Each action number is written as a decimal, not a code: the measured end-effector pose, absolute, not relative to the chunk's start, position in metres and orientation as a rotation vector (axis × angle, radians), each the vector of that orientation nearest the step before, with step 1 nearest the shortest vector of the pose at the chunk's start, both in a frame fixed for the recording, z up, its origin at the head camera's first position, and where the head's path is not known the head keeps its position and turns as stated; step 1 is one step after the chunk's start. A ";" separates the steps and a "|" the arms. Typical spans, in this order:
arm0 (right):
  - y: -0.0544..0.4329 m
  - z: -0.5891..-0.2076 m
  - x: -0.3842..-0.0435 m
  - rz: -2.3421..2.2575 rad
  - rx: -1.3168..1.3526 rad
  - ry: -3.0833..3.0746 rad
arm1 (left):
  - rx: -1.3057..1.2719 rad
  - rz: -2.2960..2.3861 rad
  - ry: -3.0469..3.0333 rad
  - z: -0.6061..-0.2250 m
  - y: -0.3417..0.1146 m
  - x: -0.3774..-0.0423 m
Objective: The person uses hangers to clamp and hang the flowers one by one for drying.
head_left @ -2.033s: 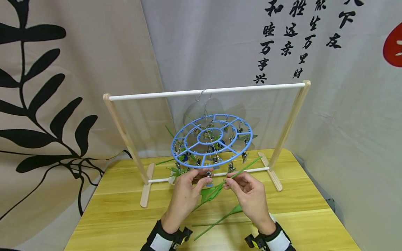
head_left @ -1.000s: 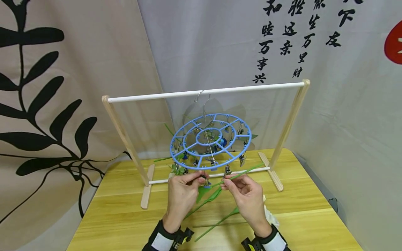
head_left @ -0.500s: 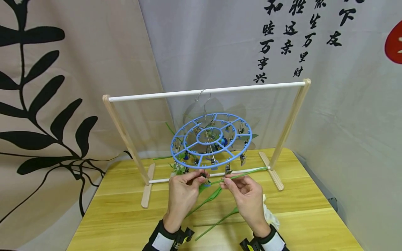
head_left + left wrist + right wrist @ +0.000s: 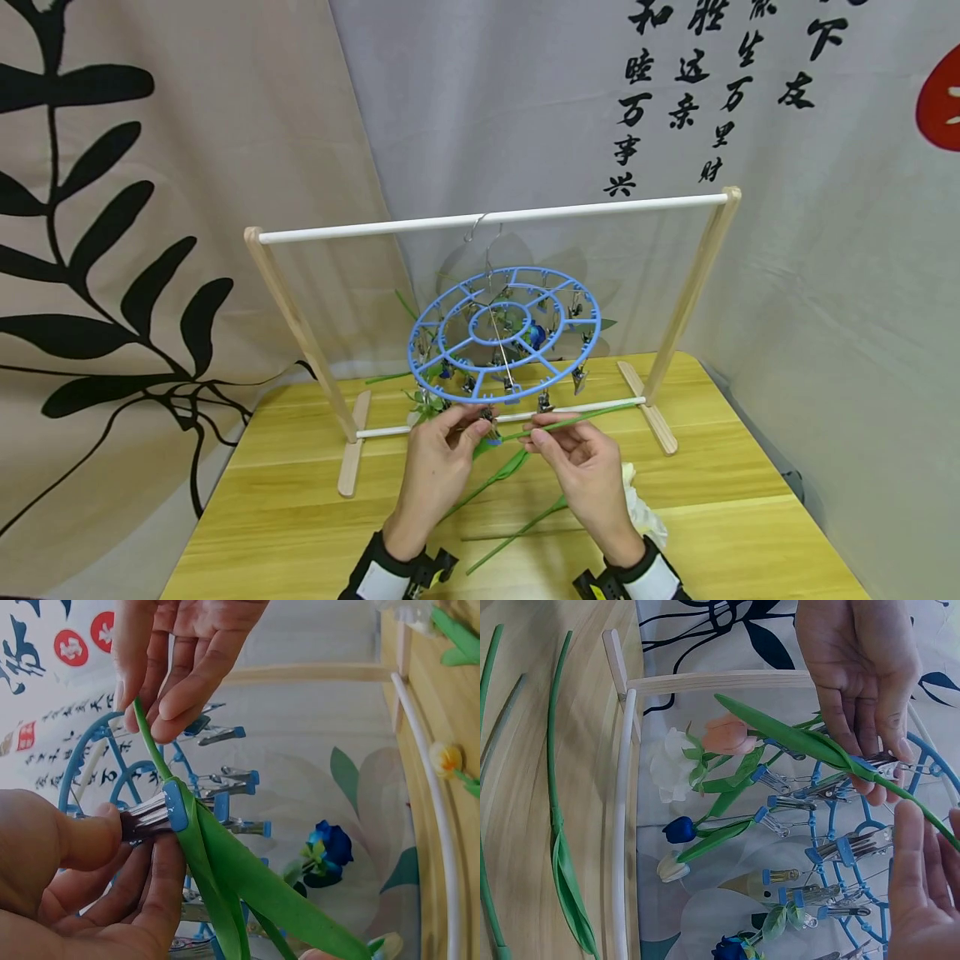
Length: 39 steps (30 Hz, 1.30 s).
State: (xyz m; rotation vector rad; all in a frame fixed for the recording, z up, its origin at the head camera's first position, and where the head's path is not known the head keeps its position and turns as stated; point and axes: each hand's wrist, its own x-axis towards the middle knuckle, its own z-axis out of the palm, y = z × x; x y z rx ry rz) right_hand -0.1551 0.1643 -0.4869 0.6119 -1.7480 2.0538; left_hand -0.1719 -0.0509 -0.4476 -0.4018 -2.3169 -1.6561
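Observation:
My left hand pinches a metal clip with blue tips between thumb and fingers, below the front edge of a round blue clip hanger. A green artificial flower stem with long leaves passes at the clip's blue tips. My right hand pinches this stem between thumb and fingertips, just right of the clip. The leaves point away past the left hand in the right wrist view. Other clips on the hanger hold a white flower, a peach flower and blue ones.
The hanger hooks over the white top bar of a wooden-legged rack on the table. A white lower bar runs behind the hands. Loose green stems and a crumpled white thing lie near my right wrist.
The right hand has shifted slightly left, toward the clip, and the stem's free end has dropped to lie flatter. The left hand stays at the clip; the hanger has swung slightly.

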 end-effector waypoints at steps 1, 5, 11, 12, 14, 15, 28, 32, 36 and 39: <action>0.164 -0.487 -0.155 2.054 0.621 -1.748 | -0.416 -1.657 -2.313 -0.448 -0.051 -0.172; 0.165 -0.488 -0.154 2.040 0.642 -1.766 | -0.419 -1.688 -2.307 -0.448 -0.053 -0.173; 0.167 -0.493 -0.152 2.013 0.613 -1.857 | -0.426 -1.741 -2.272 -0.448 -0.057 -0.175; 0.168 -0.494 -0.152 2.006 0.607 -1.881 | -0.427 -1.746 -2.266 -0.448 -0.058 -0.176; 0.170 -0.496 -0.151 1.988 0.583 -1.939 | -0.427 -1.752 -2.262 -0.448 -0.061 -0.177; 0.171 -0.497 -0.150 1.979 0.576 -1.965 | -0.424 -1.755 -2.262 -0.448 -0.062 -0.177; 0.185 -0.523 -0.154 1.787 0.526 -2.294 | -0.409 -1.742 -2.228 -0.448 -0.073 -0.187; 0.189 -0.535 -0.155 1.605 0.569 -2.449 | -0.410 -1.718 -2.222 -0.449 -0.077 -0.189; 0.190 -0.547 -0.155 1.359 0.691 -2.574 | -0.411 -1.716 -2.215 -0.449 -0.083 -0.192; 0.190 -0.555 -0.154 1.229 0.794 -2.634 | -0.400 -1.726 -2.208 -0.450 -0.087 -0.195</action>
